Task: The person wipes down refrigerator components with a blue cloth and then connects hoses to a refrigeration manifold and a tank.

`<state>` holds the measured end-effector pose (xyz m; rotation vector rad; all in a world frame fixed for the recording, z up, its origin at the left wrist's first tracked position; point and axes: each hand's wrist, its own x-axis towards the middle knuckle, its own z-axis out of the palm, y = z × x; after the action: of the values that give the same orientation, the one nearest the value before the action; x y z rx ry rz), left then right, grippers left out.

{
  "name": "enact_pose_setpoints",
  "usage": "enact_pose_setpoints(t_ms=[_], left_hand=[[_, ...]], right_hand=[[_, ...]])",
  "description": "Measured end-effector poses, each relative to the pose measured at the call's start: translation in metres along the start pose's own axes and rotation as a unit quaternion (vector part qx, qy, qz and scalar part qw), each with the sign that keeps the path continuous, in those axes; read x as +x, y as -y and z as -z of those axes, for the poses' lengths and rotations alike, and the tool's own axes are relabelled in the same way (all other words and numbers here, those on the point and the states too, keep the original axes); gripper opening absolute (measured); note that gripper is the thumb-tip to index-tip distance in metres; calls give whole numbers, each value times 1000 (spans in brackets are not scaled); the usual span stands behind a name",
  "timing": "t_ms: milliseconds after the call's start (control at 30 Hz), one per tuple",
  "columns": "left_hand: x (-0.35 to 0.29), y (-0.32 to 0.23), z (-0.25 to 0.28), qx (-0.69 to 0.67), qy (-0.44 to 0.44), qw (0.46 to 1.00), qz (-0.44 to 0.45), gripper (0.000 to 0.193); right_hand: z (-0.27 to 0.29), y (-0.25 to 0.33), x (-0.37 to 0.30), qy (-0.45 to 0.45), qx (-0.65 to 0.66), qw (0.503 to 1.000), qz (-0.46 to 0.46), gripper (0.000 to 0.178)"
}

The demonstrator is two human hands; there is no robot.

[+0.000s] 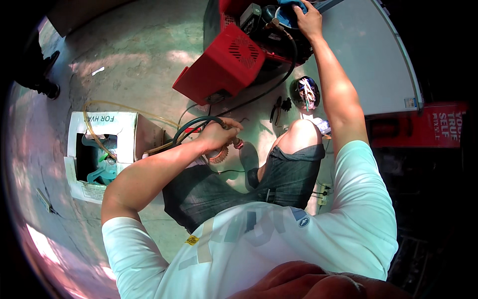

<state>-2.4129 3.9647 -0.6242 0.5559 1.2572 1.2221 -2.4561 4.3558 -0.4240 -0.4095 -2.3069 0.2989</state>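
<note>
My left hand (pixel 219 135) is closed around a hose-fitted pressure gauge (pixel 217 156) with a round, orange-brown rim. A red knob (pixel 238 144) shows beside its fingers, and a dark green hose (pixel 199 119) loops over the wrist. At the top, my right hand (pixel 310 21) reaches out and grips a blue, cloth-like piece (pixel 289 2); its exact kind is cut off by the picture's edge. Just below that hand is a red-housed machine (pixel 219 65) with a vented cover. From a brass fitting (pixel 274 23) on it runs a black hose (pixel 294 55).
An opened white carton (pixel 74 174) holding a light-blue part stands at left, with a yellowish hose (pixel 144 115) leading out. Pliers (pixel 275 110) and a dark bowl of small items (pixel 304 93) lie near my knee. A large grey panel (pixel 368 55) fills the right. Someone's feet (pixel 50 74) are at far left.
</note>
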Motion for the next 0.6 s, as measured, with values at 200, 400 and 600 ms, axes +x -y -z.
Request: enact_pose_setpoints(t_ms=[200,400,600], left_hand=[[-1,-4,-2,20,10,1000,-2,22],[2,0,-3,18,4,1000,-3,21],[-3,-9,-5,13,7,1000,1,21]], right_hand=[[53,-33,69,120,510,792,-312,37],[15,-32,56,128,147,906,-376,38],[-4,-51,35,113,-51,990,-61,39]])
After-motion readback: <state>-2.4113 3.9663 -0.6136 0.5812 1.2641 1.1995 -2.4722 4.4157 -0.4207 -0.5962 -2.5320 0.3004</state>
